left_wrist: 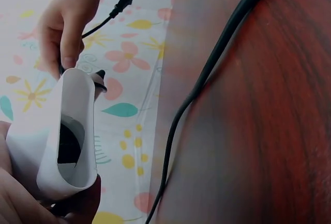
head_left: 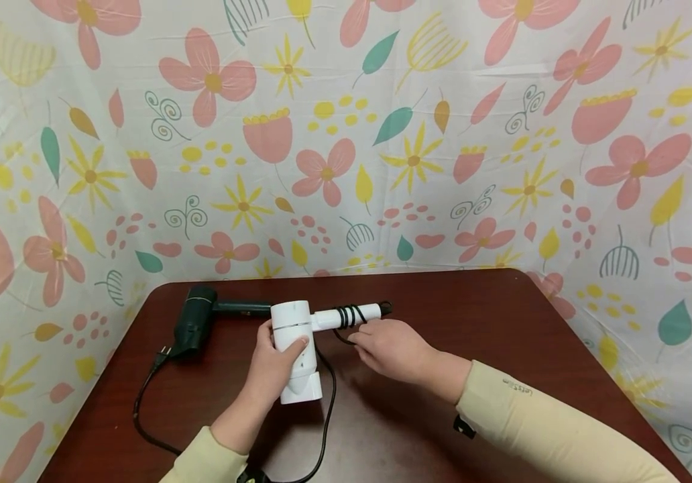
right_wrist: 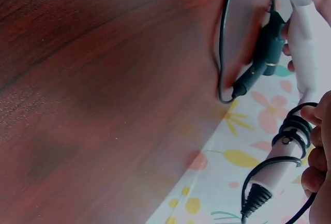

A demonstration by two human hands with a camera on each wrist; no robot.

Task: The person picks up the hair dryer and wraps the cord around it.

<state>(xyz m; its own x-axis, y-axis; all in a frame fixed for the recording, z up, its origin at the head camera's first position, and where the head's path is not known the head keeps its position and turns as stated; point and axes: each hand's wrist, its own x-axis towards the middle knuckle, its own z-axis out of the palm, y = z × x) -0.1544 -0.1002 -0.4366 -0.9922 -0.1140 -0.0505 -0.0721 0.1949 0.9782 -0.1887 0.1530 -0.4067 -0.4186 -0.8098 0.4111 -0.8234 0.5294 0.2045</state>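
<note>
A white hair dryer (head_left: 293, 325) is held up over the table, its handle pointing right. My left hand (head_left: 270, 369) grips its body, the thumb lying along the front. Black cord (right_wrist: 295, 128) is wound several times around the handle. At the handle's end, my right hand (head_left: 397, 349) pinches a stretch of this cord between thumb and curled fingers. The cord's two-pin plug (left_wrist: 124, 0) sticks out past the right hand in the left wrist view. That view also looks into the dryer's flat nozzle (left_wrist: 77, 175).
A dark green hair dryer (head_left: 195, 318) lies at the table's back left, its handle partly behind the white one. Its black cord (head_left: 328, 429) loops across the front, with a plug (head_left: 161, 357) beside the dryer. Flowered cloth (head_left: 322, 235) hangs behind the brown table (head_left: 442, 295).
</note>
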